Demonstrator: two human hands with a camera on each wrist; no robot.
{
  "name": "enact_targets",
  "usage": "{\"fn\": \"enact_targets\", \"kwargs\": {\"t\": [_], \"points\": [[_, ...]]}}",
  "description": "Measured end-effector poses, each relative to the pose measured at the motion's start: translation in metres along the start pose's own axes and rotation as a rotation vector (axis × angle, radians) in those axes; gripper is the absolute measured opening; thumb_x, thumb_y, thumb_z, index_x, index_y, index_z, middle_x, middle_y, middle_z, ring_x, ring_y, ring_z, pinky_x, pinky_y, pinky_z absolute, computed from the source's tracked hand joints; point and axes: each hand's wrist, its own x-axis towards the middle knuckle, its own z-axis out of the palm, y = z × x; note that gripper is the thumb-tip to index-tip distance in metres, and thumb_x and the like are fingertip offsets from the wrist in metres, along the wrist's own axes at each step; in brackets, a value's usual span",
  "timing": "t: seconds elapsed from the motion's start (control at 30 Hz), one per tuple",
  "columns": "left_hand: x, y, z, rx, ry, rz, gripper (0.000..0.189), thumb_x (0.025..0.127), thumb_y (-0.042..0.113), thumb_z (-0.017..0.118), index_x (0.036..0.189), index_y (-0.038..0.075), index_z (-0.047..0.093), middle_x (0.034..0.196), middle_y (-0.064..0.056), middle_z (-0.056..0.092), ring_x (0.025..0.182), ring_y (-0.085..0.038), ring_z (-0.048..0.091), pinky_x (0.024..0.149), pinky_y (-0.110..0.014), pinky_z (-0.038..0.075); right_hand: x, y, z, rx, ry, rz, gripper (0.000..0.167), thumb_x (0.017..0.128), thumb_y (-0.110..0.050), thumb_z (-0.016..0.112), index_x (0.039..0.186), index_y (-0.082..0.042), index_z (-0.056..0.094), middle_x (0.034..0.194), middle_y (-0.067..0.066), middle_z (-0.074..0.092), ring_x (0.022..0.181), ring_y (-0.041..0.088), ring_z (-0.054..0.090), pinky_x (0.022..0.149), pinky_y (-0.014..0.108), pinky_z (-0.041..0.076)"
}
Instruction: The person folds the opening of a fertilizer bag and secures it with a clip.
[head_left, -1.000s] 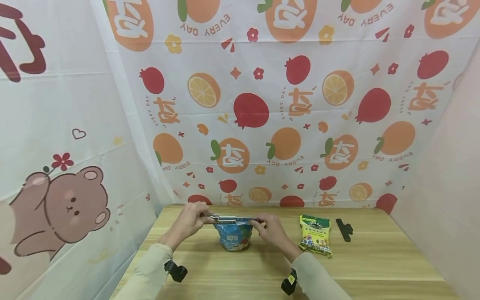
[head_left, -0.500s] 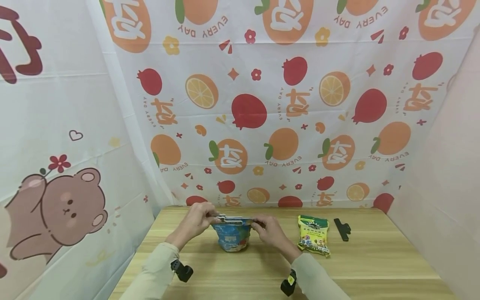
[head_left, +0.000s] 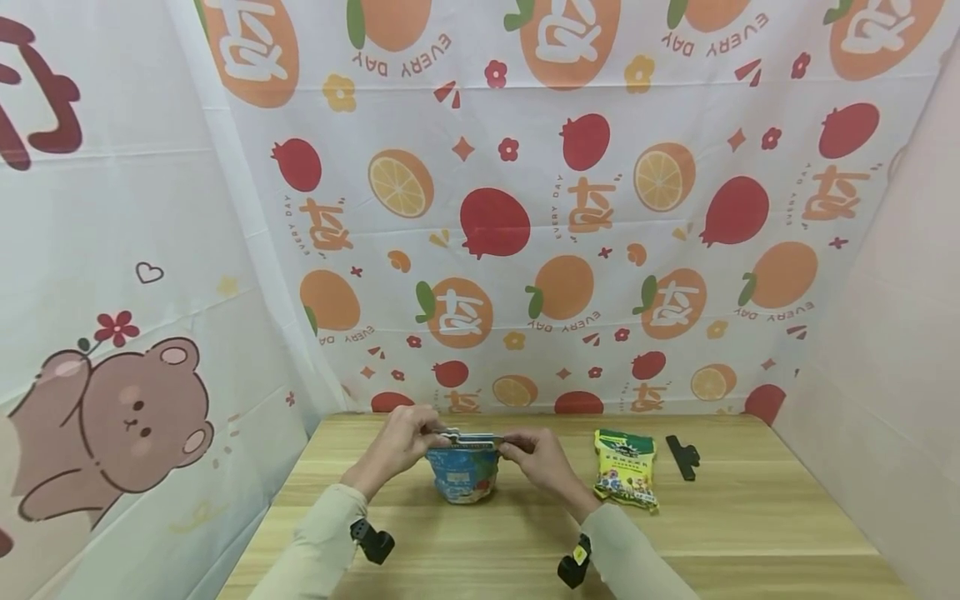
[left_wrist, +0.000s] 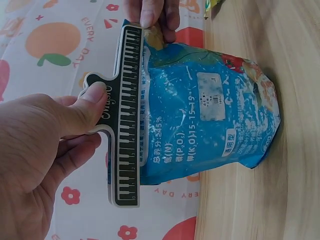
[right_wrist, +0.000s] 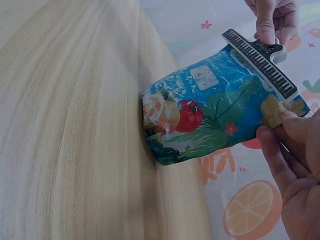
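Observation:
A blue fertilizer bag point(head_left: 463, 481) stands on the table, its top folded flat. Across that top edge lies a black-and-white bag clip point(left_wrist: 128, 125) printed with piano keys. My left hand point(head_left: 405, 437) pinches the clip's handle between thumb and fingers. At the bag's other top corner, my right hand point(head_left: 540, 460) pinches the folded plastic. In the right wrist view, the clip point(right_wrist: 262, 65) spans most of the bag's mouth and ends near my right thumb. The clip's far side is hidden.
To the right of the hands lies a yellow-and-green packet point(head_left: 627, 469) on the wooden table point(head_left: 750, 533). Beside it is a black clip point(head_left: 683, 457). A fruit-printed cloth point(head_left: 495, 221) hangs behind the table.
My left hand and the piano-key clip have moved right along the bag's top edge. My right hand still pinches the corner. The head view has shifted slightly.

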Motion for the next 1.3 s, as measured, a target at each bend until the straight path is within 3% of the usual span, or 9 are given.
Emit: {"fn": "enact_targets", "kwargs": {"t": [0.2, 0.4, 0.63, 0.9, 1.3], "points": [[0.0013, -0.0008, 0.0015, -0.003, 0.005, 0.022, 0.011, 0.077, 0.008, 0.086, 0.077, 0.011, 0.076, 0.066, 0.004, 0.061, 0.058, 0.002, 0.039, 0.053, -0.016, 0.034, 0.0016, 0.0007, 0.0012, 0.063, 0.000, 0.034, 0.012, 0.097, -0.015, 0.069, 0.107, -0.008, 0.070, 0.104, 0.013, 0.079, 0.099, 0.032, 0.075, 0.086, 0.035, 0.062], [0.0028, 0.0010, 0.0021, 0.004, 0.013, 0.036, 0.012, 0.076, 0.008, 0.086, 0.075, 0.011, 0.075, 0.064, 0.005, 0.058, 0.057, 0.002, 0.035, 0.052, -0.016, 0.032, 0.0011, 0.0000, 0.0026, 0.102, -0.017, 0.024, 0.012, 0.096, -0.010, 0.068, 0.107, -0.005, 0.069, 0.106, 0.016, 0.078, 0.107, 0.044, 0.071, 0.083, 0.028, 0.061], [0.0050, 0.0045, 0.0033, 0.005, 0.000, 0.013, 0.010, 0.078, 0.008, 0.086, 0.077, 0.012, 0.076, 0.066, 0.004, 0.061, 0.058, 0.001, 0.038, 0.052, -0.016, 0.033, 0.0000, -0.0018, 0.0010, 0.113, -0.029, 0.039, 0.021, 0.094, -0.007, 0.070, 0.114, -0.005, 0.062, 0.112, 0.018, 0.076, 0.107, 0.035, 0.073, 0.080, 0.026, 0.061], [0.0070, 0.0075, 0.0054, 0.014, -0.020, -0.007, 0.011, 0.079, 0.009, 0.085, 0.077, 0.013, 0.076, 0.065, 0.007, 0.058, 0.058, 0.000, 0.039, 0.053, -0.016, 0.035, -0.0002, -0.0037, 0.0026, 0.163, -0.055, 0.070, 0.043, 0.093, -0.005, 0.071, 0.126, 0.002, 0.046, 0.121, 0.025, 0.072, 0.111, 0.033, 0.072, 0.086, 0.033, 0.061], [0.0070, 0.0050, 0.0062, 0.024, 0.001, 0.015, 0.011, 0.077, 0.008, 0.086, 0.076, 0.011, 0.075, 0.064, 0.006, 0.057, 0.058, 0.001, 0.036, 0.052, -0.015, 0.033, 0.0001, -0.0022, 0.0026, 0.155, -0.060, 0.059, 0.045, 0.094, -0.004, 0.069, 0.132, 0.000, 0.045, 0.120, 0.025, 0.072, 0.113, 0.035, 0.072, 0.090, 0.034, 0.060]]}}
